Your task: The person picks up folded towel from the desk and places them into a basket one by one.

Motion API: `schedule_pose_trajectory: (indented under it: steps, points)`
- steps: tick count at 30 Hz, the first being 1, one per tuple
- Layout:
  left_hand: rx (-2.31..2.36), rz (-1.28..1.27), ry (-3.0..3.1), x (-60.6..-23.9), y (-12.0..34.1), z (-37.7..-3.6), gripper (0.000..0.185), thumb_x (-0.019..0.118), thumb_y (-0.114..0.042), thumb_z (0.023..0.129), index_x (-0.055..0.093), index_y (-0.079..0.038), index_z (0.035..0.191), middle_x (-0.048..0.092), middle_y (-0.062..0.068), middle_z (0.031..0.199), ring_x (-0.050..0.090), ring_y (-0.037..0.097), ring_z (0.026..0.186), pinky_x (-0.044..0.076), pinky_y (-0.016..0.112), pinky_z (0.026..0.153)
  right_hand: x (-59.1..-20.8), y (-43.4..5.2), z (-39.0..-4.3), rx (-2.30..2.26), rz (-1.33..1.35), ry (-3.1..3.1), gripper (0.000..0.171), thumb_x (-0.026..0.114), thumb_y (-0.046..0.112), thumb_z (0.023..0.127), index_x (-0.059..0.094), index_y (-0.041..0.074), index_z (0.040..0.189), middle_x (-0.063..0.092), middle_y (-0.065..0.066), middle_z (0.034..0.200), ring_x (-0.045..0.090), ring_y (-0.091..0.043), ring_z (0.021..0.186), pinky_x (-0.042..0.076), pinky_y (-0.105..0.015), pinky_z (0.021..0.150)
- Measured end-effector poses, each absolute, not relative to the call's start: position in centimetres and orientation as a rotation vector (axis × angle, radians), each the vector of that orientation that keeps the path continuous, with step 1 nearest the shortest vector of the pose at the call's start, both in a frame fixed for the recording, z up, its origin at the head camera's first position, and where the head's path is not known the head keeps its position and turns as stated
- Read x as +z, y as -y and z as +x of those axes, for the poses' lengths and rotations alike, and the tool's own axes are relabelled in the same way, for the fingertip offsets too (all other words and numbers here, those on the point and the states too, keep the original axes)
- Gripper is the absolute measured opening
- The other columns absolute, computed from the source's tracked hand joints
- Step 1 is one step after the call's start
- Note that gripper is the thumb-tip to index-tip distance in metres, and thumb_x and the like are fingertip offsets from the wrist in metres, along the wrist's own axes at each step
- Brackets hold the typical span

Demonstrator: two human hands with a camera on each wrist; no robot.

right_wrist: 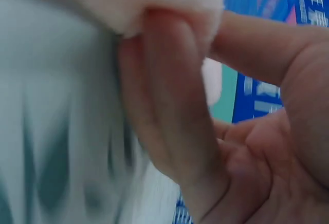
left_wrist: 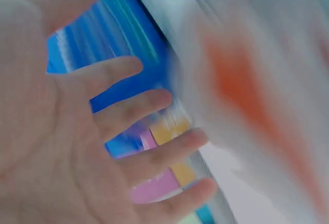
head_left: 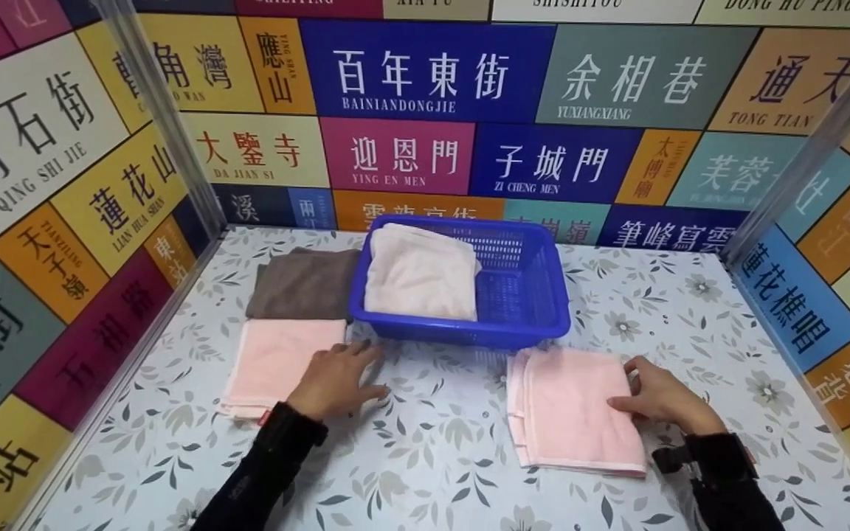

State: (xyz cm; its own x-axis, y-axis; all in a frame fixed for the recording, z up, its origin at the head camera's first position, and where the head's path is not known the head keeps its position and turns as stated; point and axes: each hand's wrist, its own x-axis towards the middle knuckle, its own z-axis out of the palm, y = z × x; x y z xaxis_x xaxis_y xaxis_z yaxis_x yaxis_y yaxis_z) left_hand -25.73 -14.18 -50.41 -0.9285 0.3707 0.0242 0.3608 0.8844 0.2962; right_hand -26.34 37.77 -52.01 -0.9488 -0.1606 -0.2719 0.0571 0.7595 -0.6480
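Right hand: we see the right hand (head_left: 662, 397) at the right edge of a folded pink towel (head_left: 572, 409), at about 3 o'clock of it; in the right wrist view its fingers (right_wrist: 169, 95) curl with the thumb round a soft pale edge, so we read them as pinched on that towel.
Why held so: we judge the grip sits at the edge because that is where the folded layers can be caught together.
Left hand: the left hand (head_left: 336, 380) lies with fingers apart and fairly straight, holding nothing; it overlaps the right edge of a second pink towel (head_left: 277, 361), but we cannot tell whether it presses on it.
Left wrist view: blurred, we make out only the spread fingers (left_wrist: 128, 111).
Pink towel, look: pale pink, plush, folded into a rough rectangle, with stacked layers showing along its left edge; it lies flat on the counter (head_left: 432, 457).
Pink towel, place: at about 5 o'clock of the blue basket (head_left: 528, 295), just in front of it.
Basket: a cream towel (head_left: 421, 276) fills its left half; the right half shows bare mesh.
Other cloth: a brown towel (head_left: 303, 284) lies folded at 9 o'clock of the basket, touching the second pink towel's far edge.
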Motion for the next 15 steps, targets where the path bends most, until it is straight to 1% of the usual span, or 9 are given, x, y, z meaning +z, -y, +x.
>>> schedule_pose_trajectory:
  steps: [3, 5, 7, 10, 12, 14, 15]
  points:
    - [0.547, 0.747, -2.995, -50.8, 12.2, -25.3, 0.069, 0.070, -0.049, 0.095, 0.056, -0.009, 0.149, 0.055, 0.022, 0.150, 0.049, 0.048, 0.139, 0.045, 0.066, 0.107, -52.6, -34.7, -26.5, -1.022, -0.094, -2.652, 0.058, 0.080, 0.019, 0.090, 0.044, -0.009, 0.126, 0.064, -0.013, 0.087, 0.065, -0.019, 0.062, 0.057, -0.035, 0.056]
    - [0.591, 0.804, -2.956, -51.1, 10.9, -25.0, 0.069, 0.067, -0.049, 0.097, 0.053, -0.008, 0.151, 0.054, 0.024, 0.150, 0.048, 0.048, 0.140, 0.045, 0.064, 0.109, -52.9, -32.6, -26.6, -1.032, -0.126, -2.671, 0.056, 0.080, 0.019, 0.089, 0.046, -0.009, 0.124, 0.066, -0.014, 0.088, 0.065, -0.019, 0.061, 0.056, -0.035, 0.054]
    - [0.599, 0.824, -2.935, -51.4, 9.8, -24.8, 0.069, 0.065, -0.050, 0.099, 0.051, -0.008, 0.152, 0.057, 0.025, 0.146, 0.051, 0.047, 0.137, 0.047, 0.062, 0.107, -53.1, -30.5, -26.5, -1.013, -0.156, -2.716, 0.053, 0.080, 0.019, 0.088, 0.049, -0.008, 0.121, 0.067, -0.014, 0.087, 0.064, -0.020, 0.061, 0.055, -0.035, 0.054]
    - [0.594, 0.785, -2.919, -51.7, 8.1, -24.5, 0.070, 0.061, -0.052, 0.100, 0.047, -0.009, 0.155, 0.058, 0.026, 0.142, 0.055, 0.044, 0.133, 0.050, 0.059, 0.104, -53.5, -27.8, -26.4, -0.957, -0.240, -2.818, 0.051, 0.080, 0.020, 0.086, 0.054, -0.009, 0.119, 0.069, -0.017, 0.093, 0.065, -0.022, 0.073, 0.056, -0.039, 0.063]
    - [0.601, 0.742, -2.925, -52.0, 7.0, -24.4, 0.073, 0.061, -0.052, 0.100, 0.044, -0.008, 0.156, 0.057, 0.028, 0.142, 0.056, 0.045, 0.131, 0.051, 0.059, 0.103, -53.6, -26.3, -26.3, -0.916, -0.284, -2.880, 0.050, 0.080, 0.020, 0.085, 0.057, -0.009, 0.119, 0.070, -0.019, 0.099, 0.066, -0.025, 0.083, 0.058, -0.043, 0.073]
    - [0.640, 0.691, -2.927, -52.1, 5.9, -24.4, 0.078, 0.063, -0.051, 0.099, 0.038, -0.008, 0.159, 0.055, 0.032, 0.140, 0.056, 0.047, 0.129, 0.052, 0.060, 0.101, -53.7, -24.9, -26.3, -0.900, -0.339, -2.909, 0.053, 0.080, 0.019, 0.085, 0.058, -0.010, 0.124, 0.070, -0.022, 0.108, 0.067, -0.028, 0.094, 0.058, -0.048, 0.085]
    - [0.670, 0.668, -2.923, -52.3, 5.4, -24.4, 0.080, 0.065, -0.049, 0.098, 0.035, -0.008, 0.160, 0.054, 0.034, 0.139, 0.056, 0.048, 0.128, 0.052, 0.060, 0.101, -53.6, -24.3, -26.2, -0.904, -0.354, -2.907, 0.055, 0.079, 0.019, 0.086, 0.058, -0.010, 0.127, 0.070, -0.024, 0.112, 0.067, -0.031, 0.099, 0.057, -0.051, 0.089]
